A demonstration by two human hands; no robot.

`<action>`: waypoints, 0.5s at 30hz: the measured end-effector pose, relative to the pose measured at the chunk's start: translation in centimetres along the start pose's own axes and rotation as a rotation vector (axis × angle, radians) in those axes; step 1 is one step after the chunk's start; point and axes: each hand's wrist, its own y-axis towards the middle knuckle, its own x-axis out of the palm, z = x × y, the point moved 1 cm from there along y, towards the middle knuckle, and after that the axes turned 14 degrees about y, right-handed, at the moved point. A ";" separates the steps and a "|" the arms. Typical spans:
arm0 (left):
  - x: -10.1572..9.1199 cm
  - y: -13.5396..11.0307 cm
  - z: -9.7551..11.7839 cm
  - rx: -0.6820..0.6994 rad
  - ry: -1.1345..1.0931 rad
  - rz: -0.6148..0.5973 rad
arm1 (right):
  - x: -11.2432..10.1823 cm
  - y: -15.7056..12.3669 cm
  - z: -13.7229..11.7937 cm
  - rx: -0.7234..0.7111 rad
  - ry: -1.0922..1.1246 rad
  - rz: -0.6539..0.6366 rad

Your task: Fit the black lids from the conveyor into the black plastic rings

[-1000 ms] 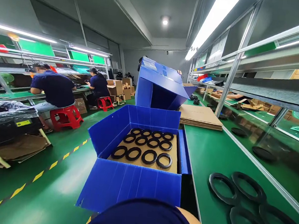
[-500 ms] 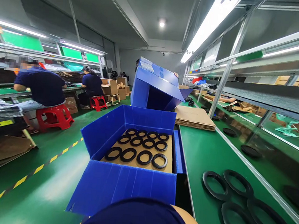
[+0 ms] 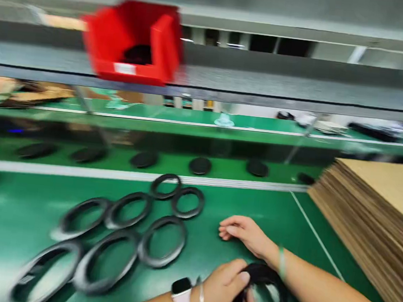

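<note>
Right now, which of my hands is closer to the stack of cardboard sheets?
Right. Your right hand rests open on the green table, its arm coming in beside the stack of cardboard sheets. Your left hand sits farther off, gripping a black ring.

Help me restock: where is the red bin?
In the head view the red bin sits upper left on the grey shelf, above the black rings on the green table.
</note>
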 end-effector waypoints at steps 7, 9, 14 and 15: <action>-1.3 -0.3 -0.3 -0.125 -0.256 0.034 | -7.6 5.4 -4.1 -0.118 -0.347 0.506; -1.6 0.0 -0.3 -0.193 -0.305 0.175 | -11.9 6.7 -7.2 -0.143 -0.552 0.723; -2.5 1.2 -0.8 -0.287 -0.508 0.555 | -21.6 7.8 -13.1 -0.127 -1.080 1.178; -2.7 1.2 -0.9 -0.288 -0.550 0.601 | -22.9 7.6 -13.5 -0.098 -1.171 1.217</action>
